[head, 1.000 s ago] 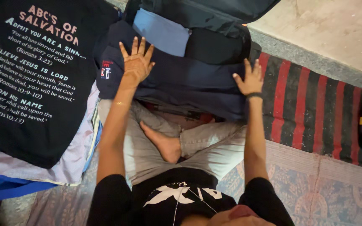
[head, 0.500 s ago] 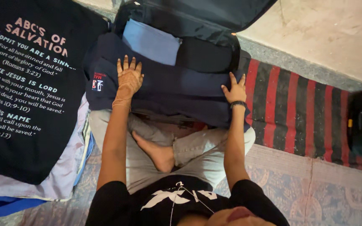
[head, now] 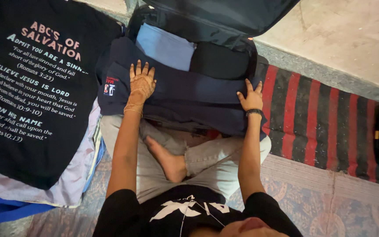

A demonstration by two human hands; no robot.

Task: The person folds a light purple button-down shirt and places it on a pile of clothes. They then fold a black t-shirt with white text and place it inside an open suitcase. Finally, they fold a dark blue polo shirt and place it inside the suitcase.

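A folded navy garment (head: 189,96) with a small red and white patch near its left end lies across the front of an open dark suitcase (head: 224,17). My left hand (head: 141,81) rests flat on its left part, fingers spread. My right hand (head: 251,98), with a dark band at the wrist, presses flat on its right end. Behind the garment, inside the suitcase, lie a light blue folded piece (head: 165,46) and a black folded piece (head: 220,59). I sit cross-legged in grey trousers with one bare foot (head: 169,160) showing.
A black T-shirt (head: 27,92) with pale printed text lies on my left on top of a stack of folded clothes. A red and black striped rug (head: 321,118) lies to the right, a pale patterned mat (head: 330,202) under me, bare concrete floor (head: 352,39) beyond.
Both hands have drawn back toward me over the navy garment, from reaching farther out to lying flat on it nearer its front edge. The view has shifted slightly.
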